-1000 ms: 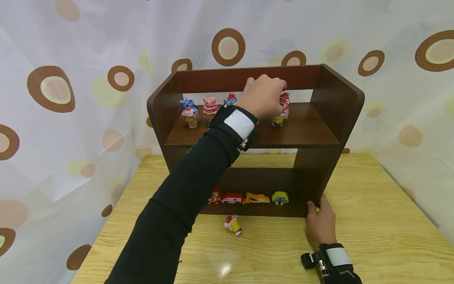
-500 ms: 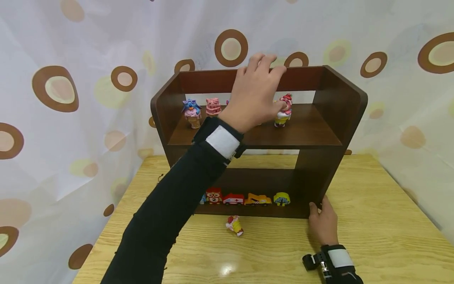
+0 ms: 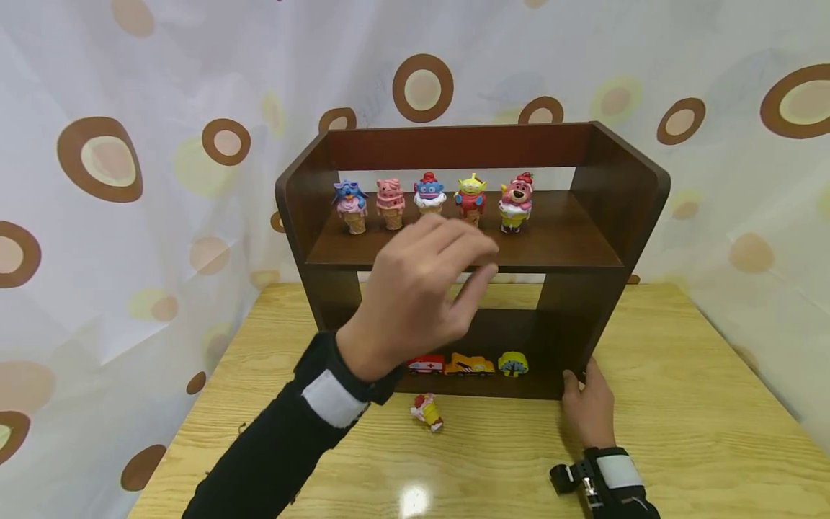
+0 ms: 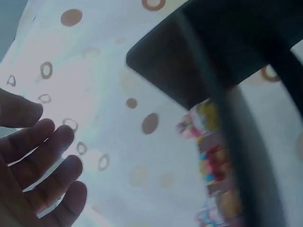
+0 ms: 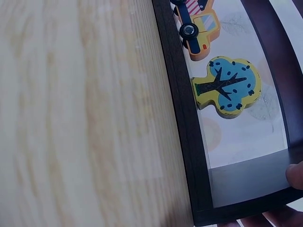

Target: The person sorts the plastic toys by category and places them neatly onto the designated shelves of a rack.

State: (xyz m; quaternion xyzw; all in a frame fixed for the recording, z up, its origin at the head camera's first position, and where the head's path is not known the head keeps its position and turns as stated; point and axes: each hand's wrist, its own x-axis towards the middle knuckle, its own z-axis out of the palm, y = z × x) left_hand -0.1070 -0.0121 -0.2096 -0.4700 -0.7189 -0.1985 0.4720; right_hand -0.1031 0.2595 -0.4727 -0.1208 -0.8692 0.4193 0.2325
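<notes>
My left hand (image 3: 421, 288) is in front of the dark brown two-tier shelf (image 3: 558, 249), holding nothing; in the left wrist view its fingers (image 4: 52, 161) are loosely bent. My right hand (image 3: 588, 407) grips the shelf's lower right side panel, thumb (image 5: 294, 176) on one face and fingers on the other. Upright on the upper tier stand several ice-cream-cone figurines: a blue one (image 3: 351, 205), a pink pig (image 3: 390, 203), a blue one with a red top (image 3: 429, 193), a green-headed one (image 3: 470, 196) and a pink bear (image 3: 516, 203).
One more figurine (image 3: 426, 411) lies on its side on the wooden table (image 3: 700, 404) before the shelf. The lower tier holds a red ambulance (image 3: 426, 364), a yellow truck (image 3: 470, 365) and a tree block (image 5: 229, 87). A patterned curtain (image 3: 194, 72) hangs behind.
My left hand has let go at the upper tier and come down and back toward me, uncovering the row of figurines. The right hand stays at the shelf's side.
</notes>
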